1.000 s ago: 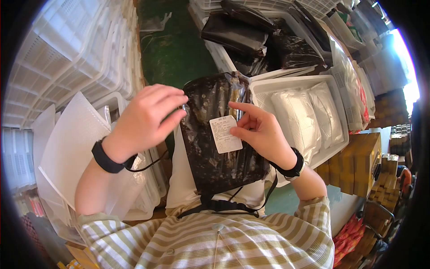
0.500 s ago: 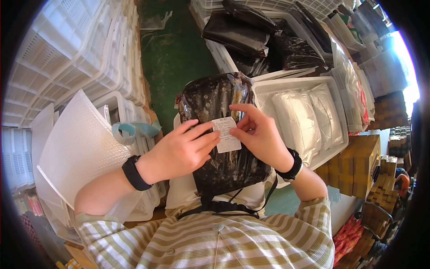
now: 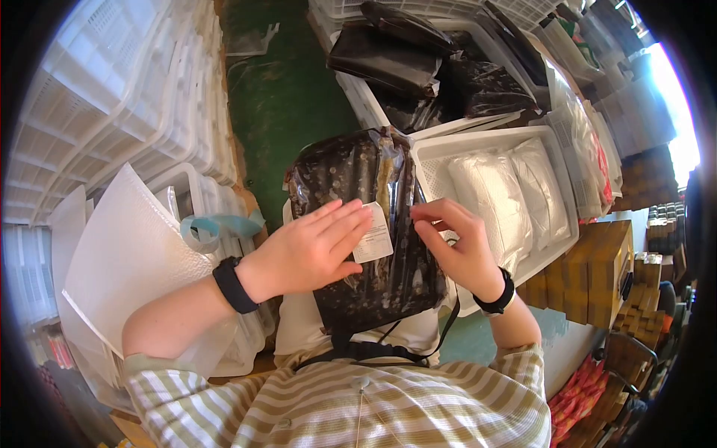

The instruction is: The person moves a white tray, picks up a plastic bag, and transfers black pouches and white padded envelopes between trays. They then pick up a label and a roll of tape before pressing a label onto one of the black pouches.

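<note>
Both hands raised: left (image 3: 310, 250) flat, right (image 3: 459, 246) pinching.
</note>
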`<state>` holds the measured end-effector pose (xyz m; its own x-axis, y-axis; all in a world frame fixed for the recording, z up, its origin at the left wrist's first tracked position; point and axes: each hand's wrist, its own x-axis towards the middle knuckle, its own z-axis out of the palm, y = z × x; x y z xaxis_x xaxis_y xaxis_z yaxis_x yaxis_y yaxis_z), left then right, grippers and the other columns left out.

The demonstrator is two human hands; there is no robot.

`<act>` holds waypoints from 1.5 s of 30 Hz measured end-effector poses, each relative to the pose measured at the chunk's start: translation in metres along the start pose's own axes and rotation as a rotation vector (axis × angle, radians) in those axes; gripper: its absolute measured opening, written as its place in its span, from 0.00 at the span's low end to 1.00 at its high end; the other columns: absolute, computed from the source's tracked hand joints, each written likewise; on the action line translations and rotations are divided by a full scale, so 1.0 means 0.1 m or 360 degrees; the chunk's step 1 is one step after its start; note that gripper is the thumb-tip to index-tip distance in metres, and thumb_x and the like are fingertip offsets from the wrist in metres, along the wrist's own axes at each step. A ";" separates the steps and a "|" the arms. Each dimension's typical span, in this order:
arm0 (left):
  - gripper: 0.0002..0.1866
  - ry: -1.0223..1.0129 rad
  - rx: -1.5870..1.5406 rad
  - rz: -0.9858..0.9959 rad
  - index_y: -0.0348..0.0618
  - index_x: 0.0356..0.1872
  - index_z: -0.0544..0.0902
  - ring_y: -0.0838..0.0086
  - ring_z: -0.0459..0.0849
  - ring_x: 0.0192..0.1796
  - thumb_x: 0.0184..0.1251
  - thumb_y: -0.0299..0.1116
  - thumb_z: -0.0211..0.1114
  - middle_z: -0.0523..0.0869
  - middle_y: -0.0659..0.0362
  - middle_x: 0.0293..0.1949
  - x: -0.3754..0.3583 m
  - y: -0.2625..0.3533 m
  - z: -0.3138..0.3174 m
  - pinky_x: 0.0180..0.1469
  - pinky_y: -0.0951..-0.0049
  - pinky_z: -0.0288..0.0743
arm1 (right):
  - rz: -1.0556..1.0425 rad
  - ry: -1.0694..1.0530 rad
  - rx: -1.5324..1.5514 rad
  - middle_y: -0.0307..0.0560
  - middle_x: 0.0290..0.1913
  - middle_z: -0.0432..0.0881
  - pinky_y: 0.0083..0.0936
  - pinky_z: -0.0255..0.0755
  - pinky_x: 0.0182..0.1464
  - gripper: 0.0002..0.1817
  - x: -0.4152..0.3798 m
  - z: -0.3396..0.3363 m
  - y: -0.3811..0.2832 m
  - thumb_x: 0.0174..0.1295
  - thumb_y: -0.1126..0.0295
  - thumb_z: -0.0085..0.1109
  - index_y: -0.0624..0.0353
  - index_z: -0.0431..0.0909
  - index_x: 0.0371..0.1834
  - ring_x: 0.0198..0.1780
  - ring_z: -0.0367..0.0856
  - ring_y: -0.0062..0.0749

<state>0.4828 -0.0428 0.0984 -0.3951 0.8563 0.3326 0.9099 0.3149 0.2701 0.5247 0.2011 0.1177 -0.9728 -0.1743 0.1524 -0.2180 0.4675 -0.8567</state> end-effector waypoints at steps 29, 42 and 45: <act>0.32 -0.0164 0.0045 -0.0115 0.28 0.58 0.72 0.58 0.71 0.64 0.53 0.37 0.66 0.73 0.46 0.61 0.03 0.12 -0.05 0.66 0.61 0.63 | -0.0732 -0.0421 -0.1014 0.39 0.63 0.71 0.44 0.63 0.56 0.17 -0.16 0.03 0.04 0.51 0.64 0.62 0.44 0.82 0.48 0.62 0.65 0.51; 0.30 -0.0266 0.0022 0.0026 0.26 0.53 0.75 0.56 0.73 0.62 0.52 0.39 0.67 0.76 0.44 0.56 -0.10 0.35 -0.03 0.64 0.59 0.66 | -0.0608 -0.0082 -0.1242 0.42 0.67 0.66 0.51 0.59 0.58 0.17 0.08 0.18 0.04 0.56 0.62 0.59 0.38 0.81 0.51 0.67 0.59 0.59; 0.30 -0.0226 0.0017 -0.0014 0.28 0.54 0.75 0.56 0.73 0.62 0.52 0.39 0.67 0.76 0.45 0.57 -0.11 0.28 -0.04 0.64 0.59 0.66 | -0.0582 -0.0038 -0.1247 0.43 0.66 0.67 0.50 0.60 0.58 0.17 0.08 0.23 0.06 0.56 0.63 0.59 0.41 0.81 0.51 0.66 0.60 0.57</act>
<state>0.5118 -0.0451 0.1062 -0.3816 0.9027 0.1987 0.9082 0.3261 0.2625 0.5175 0.1828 0.1030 -0.8311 -0.4446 0.3341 -0.5165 0.8397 -0.1676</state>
